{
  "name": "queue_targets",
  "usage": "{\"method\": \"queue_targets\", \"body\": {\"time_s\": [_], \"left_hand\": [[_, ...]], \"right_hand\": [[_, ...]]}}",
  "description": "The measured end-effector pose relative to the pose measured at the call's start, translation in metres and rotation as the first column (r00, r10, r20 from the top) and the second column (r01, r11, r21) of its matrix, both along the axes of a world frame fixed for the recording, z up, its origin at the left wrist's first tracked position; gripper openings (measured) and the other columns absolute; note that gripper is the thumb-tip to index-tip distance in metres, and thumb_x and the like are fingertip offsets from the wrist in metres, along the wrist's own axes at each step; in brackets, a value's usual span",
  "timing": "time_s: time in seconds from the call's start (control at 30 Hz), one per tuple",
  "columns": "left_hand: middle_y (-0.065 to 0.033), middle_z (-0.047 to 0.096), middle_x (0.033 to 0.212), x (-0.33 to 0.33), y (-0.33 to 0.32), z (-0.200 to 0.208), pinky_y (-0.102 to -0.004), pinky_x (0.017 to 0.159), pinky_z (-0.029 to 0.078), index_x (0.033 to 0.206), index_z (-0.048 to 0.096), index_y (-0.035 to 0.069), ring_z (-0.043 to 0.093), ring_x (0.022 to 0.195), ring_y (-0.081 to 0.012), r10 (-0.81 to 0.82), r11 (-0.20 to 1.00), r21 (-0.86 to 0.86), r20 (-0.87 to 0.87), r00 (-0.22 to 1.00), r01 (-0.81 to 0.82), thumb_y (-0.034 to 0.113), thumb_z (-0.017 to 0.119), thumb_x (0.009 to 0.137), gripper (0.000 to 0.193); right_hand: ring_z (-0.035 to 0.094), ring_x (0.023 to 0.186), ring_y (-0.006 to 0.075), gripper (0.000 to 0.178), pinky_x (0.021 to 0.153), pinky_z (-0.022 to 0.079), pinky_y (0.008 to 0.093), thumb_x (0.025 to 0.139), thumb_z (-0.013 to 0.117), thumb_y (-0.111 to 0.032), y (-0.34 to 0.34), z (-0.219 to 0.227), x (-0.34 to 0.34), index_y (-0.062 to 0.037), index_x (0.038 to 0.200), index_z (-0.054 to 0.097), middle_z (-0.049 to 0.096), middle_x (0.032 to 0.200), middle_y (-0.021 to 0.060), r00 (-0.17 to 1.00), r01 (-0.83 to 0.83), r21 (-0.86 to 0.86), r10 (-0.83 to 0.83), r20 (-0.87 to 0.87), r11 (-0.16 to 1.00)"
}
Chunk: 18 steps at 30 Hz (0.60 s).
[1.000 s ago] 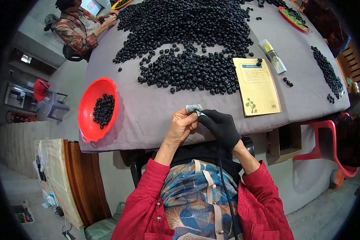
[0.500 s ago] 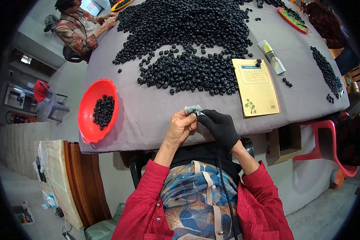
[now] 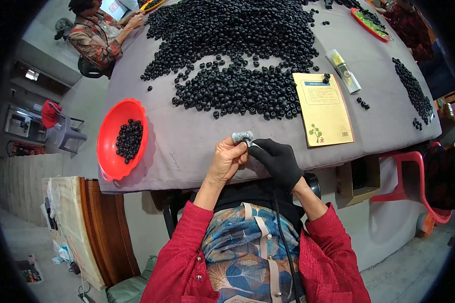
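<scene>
At the near edge of the bench (image 3: pixel 187 131), a pale sliver (image 3: pixel 254 145) sits between both hands: the gloved right hand (image 3: pixel 278 159) pinches it, while the bare left hand (image 3: pixel 226 157) is pressed thumb to finger beside a speckled grey roll (image 3: pixel 242 136), its grip too small to read. Both hands have barely shifted since half a second ago, so the fine work seems still under way. Beyond lie black beads (image 3: pixel 237 93) and a yellow booklet (image 3: pixel 328 118); leftward, a red bowl (image 3: pixel 107 139) holds more beads

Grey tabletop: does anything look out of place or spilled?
Yes, possibly: a few black pieces sit atop the yellow booklet, and others lie to its right. They look strayed, being outside the main pile.
</scene>
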<state>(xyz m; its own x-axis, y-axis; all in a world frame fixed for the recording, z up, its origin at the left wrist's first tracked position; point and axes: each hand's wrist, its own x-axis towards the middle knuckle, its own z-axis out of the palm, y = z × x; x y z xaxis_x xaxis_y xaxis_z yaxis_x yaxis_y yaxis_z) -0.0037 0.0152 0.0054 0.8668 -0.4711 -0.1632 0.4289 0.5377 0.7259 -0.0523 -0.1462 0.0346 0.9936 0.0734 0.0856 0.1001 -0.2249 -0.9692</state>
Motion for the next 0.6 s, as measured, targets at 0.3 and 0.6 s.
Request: {"method": "queue_targets", "body": {"time_s": [0.3, 0.6], "left_hand": [[-0.0028, 0.060, 0.073, 0.0012, 0.0000, -0.0022, -0.0181, 0.050, 0.039, 0.100, 0.062, 0.000, 0.050, 0.056, -0.0078, -0.045, 0.997, -0.056, 0.000, 0.999, 0.045, 0.006, 0.060, 0.085, 0.017], [-0.0044, 0.060, 0.073, 0.0034, -0.0010, 0.0003, -0.0203, 0.051, 0.042, 0.099, 0.061, -0.001, 0.053, 0.056, -0.0098, -0.027, 0.998, -0.059, -0.059, 0.998, 0.023, 0.005, 0.058, 0.085, 0.016]], "right_hand": [[0.065, 0.079, 0.0189, 0.024, 0.068, 0.049, 0.0276, 0.086, 0.057, -0.022, 0.0007, -0.0035, 0.0013, -0.0053, 0.103, 0.063, 0.065, 0.090, 0.0101, 0.999, 0.040, -0.053, -0.039, 0.033, 0.998], [0.065, 0.080, 0.0207, 0.023, 0.069, 0.048, 0.0274, 0.086, 0.057, -0.021, 0.0013, -0.0035, 0.0001, -0.0062, 0.102, 0.063, 0.065, 0.093, 0.0092, 0.999, 0.052, -0.034, -0.051, 0.018, 0.998]]}}
